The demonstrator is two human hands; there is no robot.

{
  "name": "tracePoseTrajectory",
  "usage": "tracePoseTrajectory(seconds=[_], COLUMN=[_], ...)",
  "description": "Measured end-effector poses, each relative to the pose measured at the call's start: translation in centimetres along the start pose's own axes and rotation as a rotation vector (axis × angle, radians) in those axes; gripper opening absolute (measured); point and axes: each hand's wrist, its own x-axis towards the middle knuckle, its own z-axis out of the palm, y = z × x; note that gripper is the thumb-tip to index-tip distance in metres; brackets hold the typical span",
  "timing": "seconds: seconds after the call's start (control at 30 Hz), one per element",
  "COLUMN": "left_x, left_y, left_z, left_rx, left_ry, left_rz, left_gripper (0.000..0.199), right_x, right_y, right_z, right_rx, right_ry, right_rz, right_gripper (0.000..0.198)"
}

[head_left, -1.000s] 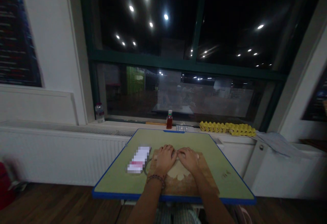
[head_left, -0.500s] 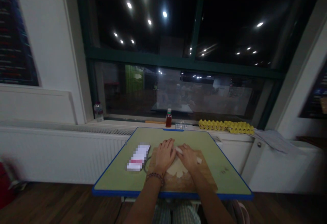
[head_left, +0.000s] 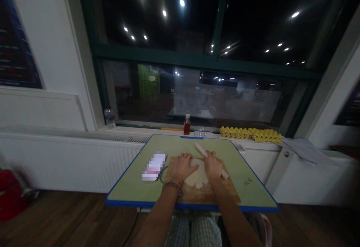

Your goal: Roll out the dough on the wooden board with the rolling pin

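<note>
A pale, flattened sheet of dough with a ragged near edge lies on a wooden board. My left hand rests with its fingers spread on the dough's left side and the board. In my right hand is a light rolling pin, the fingers closed around its middle. The pin slants from the far left to the near right, along the dough's right side. Its far end reaches past the board, and its near end shows beside my wrist.
The board sits on a green table with a blue edge. A phone and a dark cable lie left of the board. Behind, on the sill, stand a red-brown bottle, a clear water bottle and yellow egg trays.
My right hand has moved right with the rolling pin, away from my left hand, and the pin now slants. More of the dough shows between the hands. The camera view has tilted slightly.
</note>
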Motion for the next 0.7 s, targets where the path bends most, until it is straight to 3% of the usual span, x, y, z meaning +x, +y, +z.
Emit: tracePoseTrajectory(seconds=[0.37, 0.6, 0.7], left_x=[0.4, 0.7, 0.8], left_y=[-0.8, -1.6, -1.7], left_z=[1.4, 1.7, 1.9], left_rx=[-0.136, -0.445, -0.35], left_ry=[0.072, 0.06, 0.087], left_rz=[-0.008, -0.048, -0.061], left_gripper=[0.035, 0.037, 0.034], right_x=[-0.1, 0.0, 0.1], right_y=[0.0, 0.1, 0.2], right_z=[-0.5, 0.0, 0.4], right_rx=[0.06, 0.057, 0.061], right_ry=[-0.019, 0.002, 0.002], right_rz=[0.0, -0.013, -0.011], right_gripper=[0.028, 0.028, 0.027])
